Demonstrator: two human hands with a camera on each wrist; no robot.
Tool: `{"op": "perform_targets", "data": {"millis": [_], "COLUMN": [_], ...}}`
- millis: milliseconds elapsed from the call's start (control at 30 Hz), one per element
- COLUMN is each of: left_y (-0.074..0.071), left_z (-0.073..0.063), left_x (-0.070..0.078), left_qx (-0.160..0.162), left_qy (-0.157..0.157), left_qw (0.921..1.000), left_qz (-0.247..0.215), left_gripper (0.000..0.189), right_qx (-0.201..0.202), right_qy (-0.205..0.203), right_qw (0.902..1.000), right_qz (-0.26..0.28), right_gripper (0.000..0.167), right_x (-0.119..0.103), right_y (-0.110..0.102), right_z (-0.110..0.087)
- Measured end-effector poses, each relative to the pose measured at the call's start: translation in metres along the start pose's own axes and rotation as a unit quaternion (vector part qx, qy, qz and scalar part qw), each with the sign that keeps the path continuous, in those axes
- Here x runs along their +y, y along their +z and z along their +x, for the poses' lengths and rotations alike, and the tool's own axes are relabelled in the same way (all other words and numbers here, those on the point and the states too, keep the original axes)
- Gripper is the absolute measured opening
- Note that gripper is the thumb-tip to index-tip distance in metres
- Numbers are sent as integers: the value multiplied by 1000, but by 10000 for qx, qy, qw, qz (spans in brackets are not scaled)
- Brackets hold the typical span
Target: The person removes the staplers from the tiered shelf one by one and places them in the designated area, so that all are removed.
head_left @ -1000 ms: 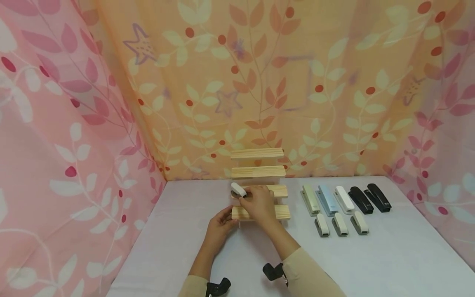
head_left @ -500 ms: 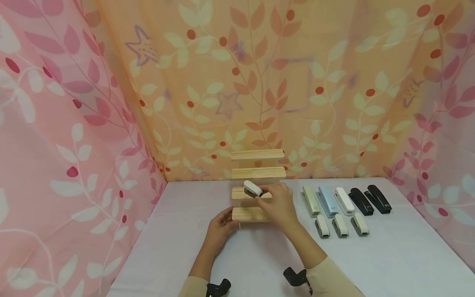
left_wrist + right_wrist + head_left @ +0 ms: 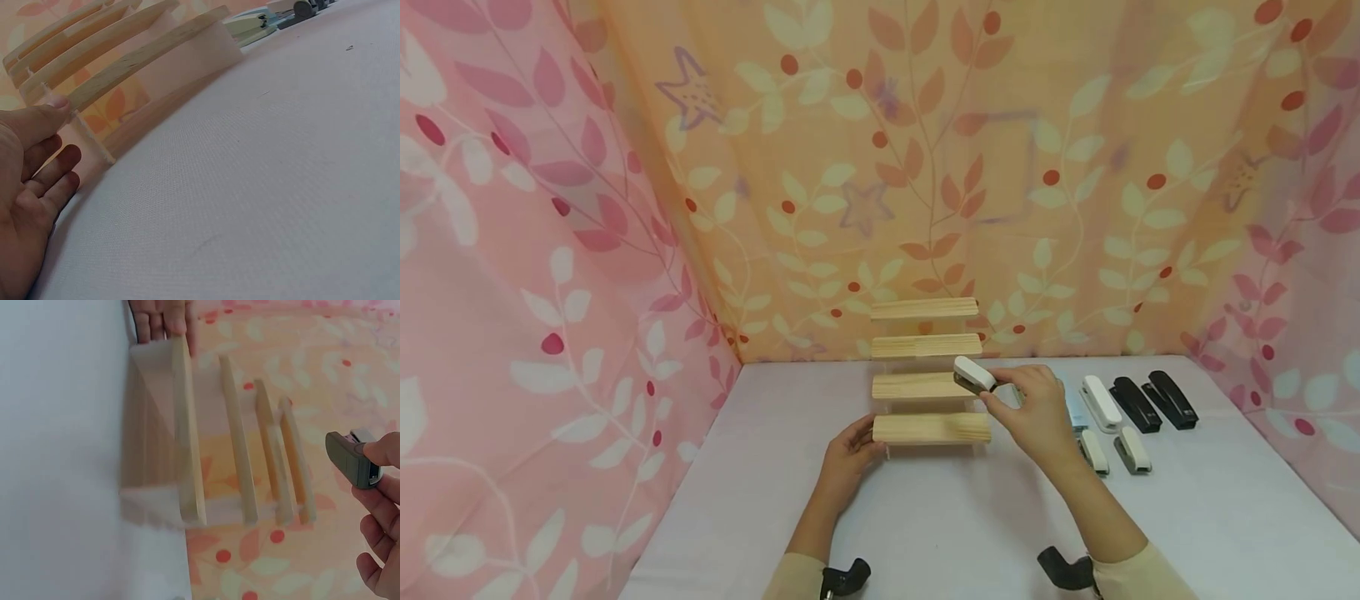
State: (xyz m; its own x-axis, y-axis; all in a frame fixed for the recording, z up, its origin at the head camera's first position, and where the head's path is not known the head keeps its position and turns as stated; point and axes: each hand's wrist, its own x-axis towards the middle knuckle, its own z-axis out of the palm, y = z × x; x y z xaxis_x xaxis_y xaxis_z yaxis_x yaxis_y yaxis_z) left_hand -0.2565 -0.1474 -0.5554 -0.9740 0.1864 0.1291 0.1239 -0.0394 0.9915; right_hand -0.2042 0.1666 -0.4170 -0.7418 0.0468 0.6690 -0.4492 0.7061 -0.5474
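A stand with several stepped pale wooden boards [image 3: 932, 429] is at the middle of the table. My left hand [image 3: 846, 462] grips its lower left end; in the left wrist view the thumb [image 3: 53, 107] lies on the end of the lowest board and the other fingers curl below. My right hand [image 3: 1037, 412] pinches a small white and grey stapler [image 3: 973, 374] between thumb and fingers, at the right end of the boards. Its grey underside shows in the right wrist view, off to the side of the stand. All the boards are bare.
Right of the stand lie staplers: black ones [image 3: 1172, 400], a white one [image 3: 1100, 404], a light blue one [image 3: 1077, 408] partly behind my right hand, and small white ones [image 3: 1132, 451]. A patterned orange curtain [image 3: 820, 167] hangs behind the table, pink ones at the sides.
My right hand has drawn the small stapler rightward from the left end of the second-lowest board to the right end of the stand. My left hand has stayed in place.
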Motion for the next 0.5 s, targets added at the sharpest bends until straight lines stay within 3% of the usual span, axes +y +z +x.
{"op": "perform_targets", "data": {"millis": [500], "left_y": [-1], "left_z": [-1], "left_x": [1], "left_qx": [-22], "left_qy": [-68], "left_qw": [9999], "left_qz": [134], "left_gripper": [65], "right_qx": [268], "right_qy": [86], "right_qw": [9975], "right_qz": [-647], "right_gripper": [38], "right_x": [59], "right_y": [-67], "right_z": [-24]}}
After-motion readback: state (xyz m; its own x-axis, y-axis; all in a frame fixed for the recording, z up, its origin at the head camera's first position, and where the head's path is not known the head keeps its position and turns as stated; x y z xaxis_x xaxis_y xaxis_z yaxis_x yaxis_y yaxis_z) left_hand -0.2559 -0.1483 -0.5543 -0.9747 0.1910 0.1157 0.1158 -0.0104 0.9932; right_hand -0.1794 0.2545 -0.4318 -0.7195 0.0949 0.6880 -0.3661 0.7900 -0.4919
